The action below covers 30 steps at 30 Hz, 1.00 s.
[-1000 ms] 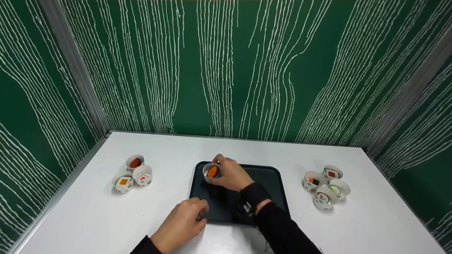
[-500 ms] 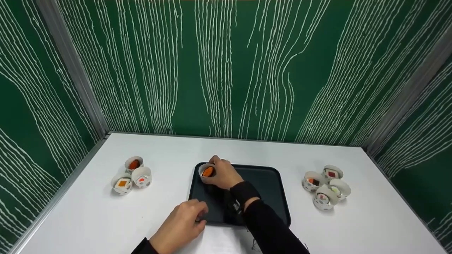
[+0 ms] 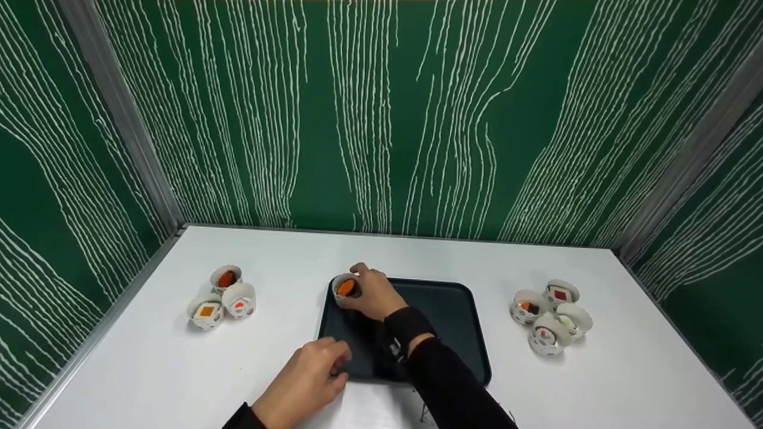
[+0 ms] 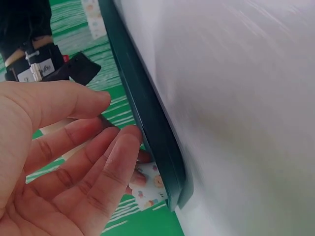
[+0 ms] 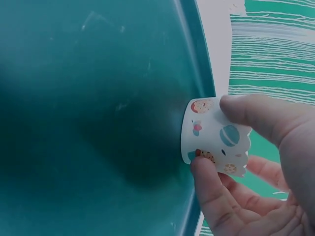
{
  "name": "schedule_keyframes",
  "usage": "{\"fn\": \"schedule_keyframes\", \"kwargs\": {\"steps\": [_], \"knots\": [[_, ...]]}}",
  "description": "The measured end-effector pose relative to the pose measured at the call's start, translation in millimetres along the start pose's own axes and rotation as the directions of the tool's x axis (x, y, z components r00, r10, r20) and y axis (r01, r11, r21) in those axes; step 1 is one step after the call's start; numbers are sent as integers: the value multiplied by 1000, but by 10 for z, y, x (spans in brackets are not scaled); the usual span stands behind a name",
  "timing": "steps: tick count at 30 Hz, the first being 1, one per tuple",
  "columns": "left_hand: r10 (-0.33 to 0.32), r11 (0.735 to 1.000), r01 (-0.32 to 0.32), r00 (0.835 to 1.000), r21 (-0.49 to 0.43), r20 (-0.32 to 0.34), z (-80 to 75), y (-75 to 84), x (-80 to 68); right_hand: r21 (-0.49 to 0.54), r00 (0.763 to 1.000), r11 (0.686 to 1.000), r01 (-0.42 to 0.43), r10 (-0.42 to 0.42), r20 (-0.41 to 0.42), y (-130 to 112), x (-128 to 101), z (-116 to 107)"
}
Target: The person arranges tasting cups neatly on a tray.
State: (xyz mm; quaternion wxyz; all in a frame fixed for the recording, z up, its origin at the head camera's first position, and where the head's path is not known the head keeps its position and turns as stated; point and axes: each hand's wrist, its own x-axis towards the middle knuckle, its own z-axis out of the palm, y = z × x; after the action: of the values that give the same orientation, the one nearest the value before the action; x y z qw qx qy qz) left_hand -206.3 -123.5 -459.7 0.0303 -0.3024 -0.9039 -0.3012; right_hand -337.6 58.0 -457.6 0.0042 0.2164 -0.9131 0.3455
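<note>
My right hand [image 3: 375, 295] grips a white paper baking cup [image 5: 214, 132] by its side, thumb and fingers on its printed wall. Inside the cup lies an orange oval piece [image 3: 346, 288], perhaps toy sushi. The cup stands upright at the far left corner of a dark green tray [image 3: 438, 322], its base right at the tray surface in the right wrist view. At the tray's near left corner is my left hand [image 3: 310, 372], holding nothing, its fingers loosely bent. In the left wrist view its fingertips [image 4: 130, 135] are right by the tray's rim.
On the white table [image 3: 286, 250], three paper cups [image 3: 240, 300] with small filled pieces stand at the left. Several more cups [image 3: 548, 335] cluster to the right of the tray. A green wall [image 3: 411, 119] with white lines rises behind the table.
My right hand has moved the cup slightly left and down toward the tray's far left corner. My left hand has stayed nearly in place.
</note>
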Motion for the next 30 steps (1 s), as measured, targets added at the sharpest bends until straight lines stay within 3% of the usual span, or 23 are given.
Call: {"fn": "schedule_keyframes", "kwargs": {"steps": [13,21,30], "knots": [[4,999,-5,1000,-31,-13,-35,-2,4,-4,996,997,-73,73,-50,-81,-3,-21],[-42,998,43,999,-42,29,-94,-13,-33,52,1000,999,-10,12,-23,-76,-103,-70],[-91,996,91,996,3,-10,-145,10,45,9,999,999,37,-37,-31,39,-258,-204]]}}
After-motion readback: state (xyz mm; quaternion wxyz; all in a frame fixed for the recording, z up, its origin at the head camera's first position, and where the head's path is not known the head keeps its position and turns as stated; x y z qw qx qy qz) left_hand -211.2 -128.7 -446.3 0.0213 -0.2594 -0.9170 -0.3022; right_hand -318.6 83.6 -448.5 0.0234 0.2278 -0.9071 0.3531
